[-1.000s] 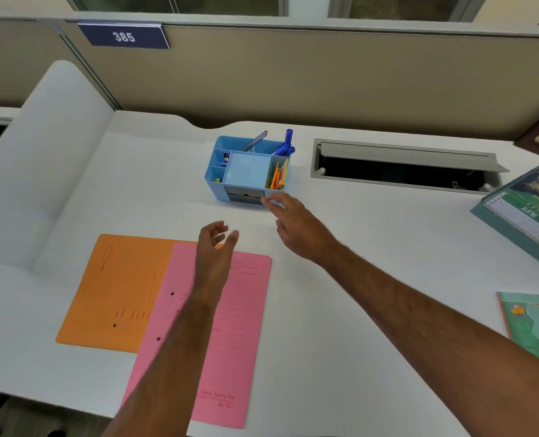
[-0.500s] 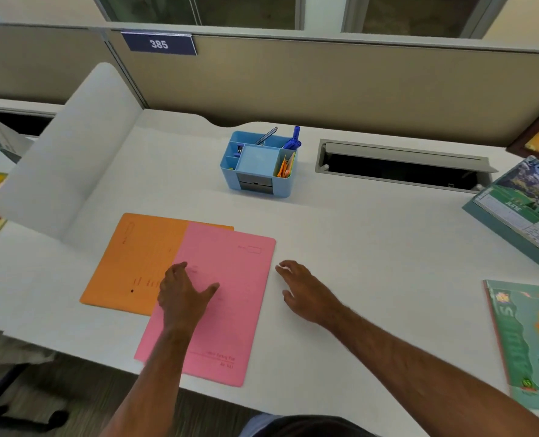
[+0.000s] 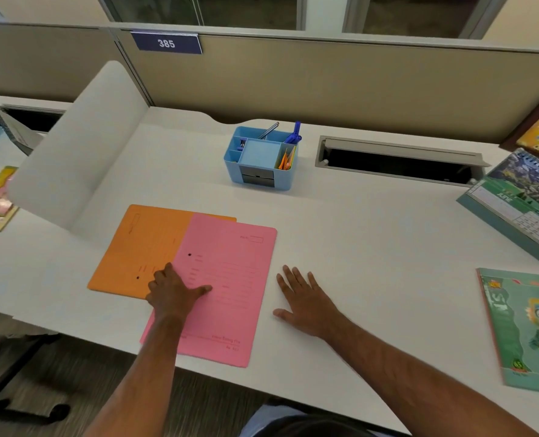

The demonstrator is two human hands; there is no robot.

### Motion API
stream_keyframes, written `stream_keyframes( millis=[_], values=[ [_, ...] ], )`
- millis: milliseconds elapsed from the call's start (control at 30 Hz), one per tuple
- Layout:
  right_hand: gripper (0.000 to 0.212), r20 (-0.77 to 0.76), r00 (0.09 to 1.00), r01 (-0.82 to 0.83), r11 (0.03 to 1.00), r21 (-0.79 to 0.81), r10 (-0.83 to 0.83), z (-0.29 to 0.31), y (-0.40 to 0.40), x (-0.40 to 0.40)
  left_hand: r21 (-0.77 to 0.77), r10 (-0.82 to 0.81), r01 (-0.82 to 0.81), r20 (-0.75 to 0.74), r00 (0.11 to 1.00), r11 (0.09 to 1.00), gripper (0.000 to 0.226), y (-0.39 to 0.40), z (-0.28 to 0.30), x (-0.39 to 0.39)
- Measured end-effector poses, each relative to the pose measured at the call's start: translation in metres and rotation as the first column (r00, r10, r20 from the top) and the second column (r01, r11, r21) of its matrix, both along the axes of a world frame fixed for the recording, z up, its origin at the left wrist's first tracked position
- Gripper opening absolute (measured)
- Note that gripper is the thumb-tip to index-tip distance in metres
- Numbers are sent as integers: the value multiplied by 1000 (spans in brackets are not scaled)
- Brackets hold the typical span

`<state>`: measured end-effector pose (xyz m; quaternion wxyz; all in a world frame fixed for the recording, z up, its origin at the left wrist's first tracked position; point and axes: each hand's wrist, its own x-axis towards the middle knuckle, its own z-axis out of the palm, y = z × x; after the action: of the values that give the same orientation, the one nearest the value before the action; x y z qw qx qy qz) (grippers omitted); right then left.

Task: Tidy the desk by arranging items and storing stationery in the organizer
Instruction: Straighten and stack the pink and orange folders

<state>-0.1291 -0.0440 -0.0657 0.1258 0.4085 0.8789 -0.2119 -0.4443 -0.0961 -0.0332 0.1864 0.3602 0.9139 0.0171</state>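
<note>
Left hand (image 3: 175,293) rests on the pink folder (image 3: 227,285), fingers slightly curled, thumb spread; right hand (image 3: 306,302) lies flat on the desk (image 3: 372,247), fingers straight; blue organizer (image 3: 260,159) stands well beyond both.

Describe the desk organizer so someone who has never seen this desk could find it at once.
Start at the beige partition with the 385 sign and come down to the white desk. The organizer stands near the desk's back edge, just left of the open cable slot, beyond the two folders. It is the only blue box there, with pens sticking up from its rear compartment.
</note>
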Motion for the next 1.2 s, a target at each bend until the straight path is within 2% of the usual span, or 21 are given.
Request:
stream_keyframes(
  millis=[67,167,233,300,367,400,467,500,567,667,867,1000,1200],
  values=[
    [94,-9,1000,2,1000,-6,-2,0,-2,1,39,-6,5,28,1000,999,105,3,7,-1],
    [78,-50,998,35,999,-40,-37,4,-5,4,187,-35,6,152,988,982,72,2,24,2],
    [76,-117,987,99,992,-76,-108,6,-7,9,295,-71,-5,245,967,955,47,-2,41,11],
    [76,-220,942,222,961,-164,-255,5,-7,15,378,-117,-22,340,933,925,32,-5,59,24],
    [75,-306,821,386,864,-324,-482,9,-4,17,445,-182,-24,415,892,895,24,-7,76,39],
    [72,-339,728,441,786,-434,-596,13,-1,19,475,-218,-23,446,868,880,22,-7,85,47],
    [56,-421,450,419,603,-679,-787,30,6,22,533,-293,-33,515,806,846,22,-7,98,67],
    [50,-449,326,365,549,-752,-832,41,9,26,559,-327,-47,549,769,828,24,-7,102,76],
    [46,-491,169,315,519,-795,-855,63,14,36,597,-374,-96,611,697,797,28,-6,106,95],
    [46,-540,47,355,519,-777,-840,94,20,51,632,-413,-164,658,630,757,38,0,108,116],
    [37,-666,-48,475,569,-671,-745,143,28,89,611,-421,-208,715,558,763,47,26,116,150],
    [33,-700,-111,509,565,-650,-706,163,20,115,639,-463,-162,687,561,752,54,41,125,169],
    [29,-733,-94,564,571,-597,-674,168,5,150,706,-551,-130,641,535,696,31,47,140,197]
  ],
)
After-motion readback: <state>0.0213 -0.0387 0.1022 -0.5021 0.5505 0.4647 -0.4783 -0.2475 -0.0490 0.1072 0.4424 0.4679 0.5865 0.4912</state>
